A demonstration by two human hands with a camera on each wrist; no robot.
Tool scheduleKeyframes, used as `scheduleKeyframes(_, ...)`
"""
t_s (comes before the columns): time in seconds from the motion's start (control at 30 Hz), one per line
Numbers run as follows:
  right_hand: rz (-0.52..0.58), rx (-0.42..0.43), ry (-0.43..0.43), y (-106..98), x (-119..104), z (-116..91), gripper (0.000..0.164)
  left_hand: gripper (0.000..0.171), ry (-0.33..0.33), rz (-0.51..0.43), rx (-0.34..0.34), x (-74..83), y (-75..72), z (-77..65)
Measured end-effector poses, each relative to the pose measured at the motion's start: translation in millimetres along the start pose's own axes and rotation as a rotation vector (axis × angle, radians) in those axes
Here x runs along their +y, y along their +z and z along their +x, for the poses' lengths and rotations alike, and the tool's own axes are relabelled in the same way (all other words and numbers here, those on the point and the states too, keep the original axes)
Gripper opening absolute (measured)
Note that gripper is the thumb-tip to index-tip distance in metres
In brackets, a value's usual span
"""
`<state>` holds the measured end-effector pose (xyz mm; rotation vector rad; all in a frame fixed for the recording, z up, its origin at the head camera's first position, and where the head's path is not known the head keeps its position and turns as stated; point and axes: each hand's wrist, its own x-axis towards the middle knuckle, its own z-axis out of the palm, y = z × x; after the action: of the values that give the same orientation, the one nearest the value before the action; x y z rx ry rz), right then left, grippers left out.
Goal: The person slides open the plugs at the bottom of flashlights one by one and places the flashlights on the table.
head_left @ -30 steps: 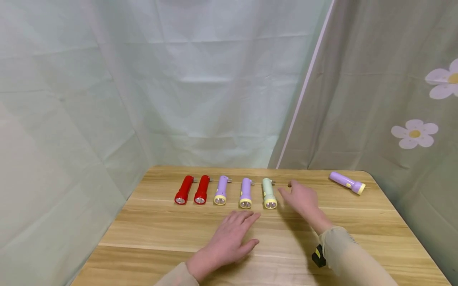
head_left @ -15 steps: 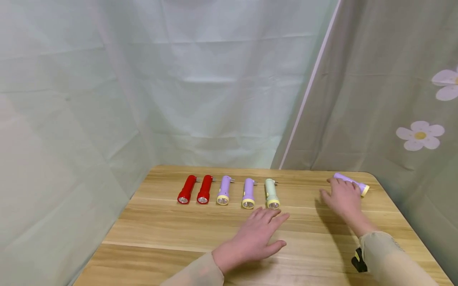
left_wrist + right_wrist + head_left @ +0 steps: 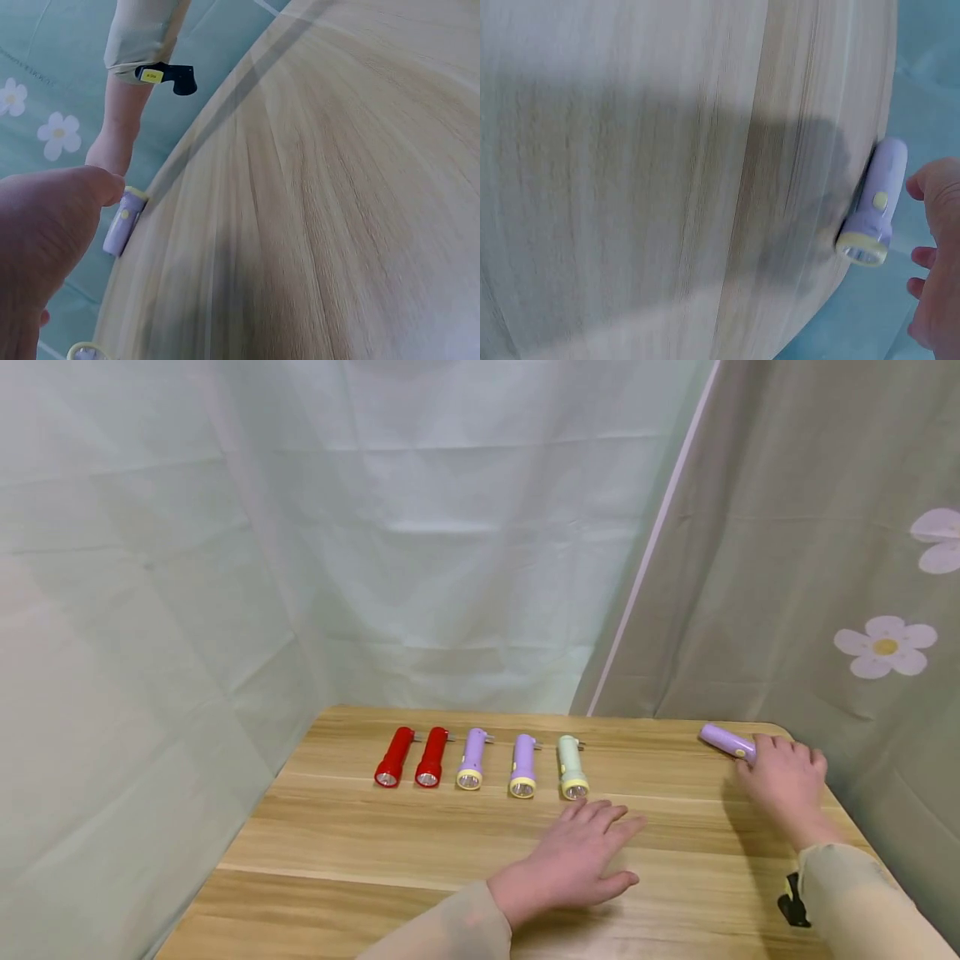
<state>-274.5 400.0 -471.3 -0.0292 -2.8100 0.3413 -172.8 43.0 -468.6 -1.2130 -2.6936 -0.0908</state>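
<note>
A purple flashlight [image 3: 723, 741] with a yellow rim lies slanted at the table's far right. Over its head end my right hand [image 3: 787, 785] reaches, hiding the lens in the head view. The right wrist view shows the whole flashlight [image 3: 885, 180], with a gap between it and the loosely bent fingers [image 3: 930, 180]. My left hand [image 3: 573, 856] is spread palm down over the middle of the table, holding nothing. Just beyond its fingertips lies a pale green flashlight [image 3: 571, 766], its plug prongs folded out.
Left of the green flashlight, in a row, lie two purple flashlights [image 3: 523, 764] and two red flashlights [image 3: 394, 757], lenses toward me. They rest on the wooden table [image 3: 337, 852]. Pale curtains [image 3: 465, 568] hang behind the table and at both sides.
My right hand has moved right, from beside the green flashlight to the far-right purple one. My left hand has also shifted right. The view has turned slightly; the flashlights lie as before.
</note>
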Motion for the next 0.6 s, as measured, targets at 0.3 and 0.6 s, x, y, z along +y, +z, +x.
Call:
scheduleKeyframes(0.3,0.004,-0.105,0.051,0.4,11.2,1.1,0.063,0.073,-0.001,-0.016,-0.051,11.8,4.2,10.5)
scheduleKeyframes(0.6,0.009,-0.137,0.018,7.3,5.7,8.4,0.063,0.073,-0.003,-0.041,-0.069,17.3,9.0,13.1)
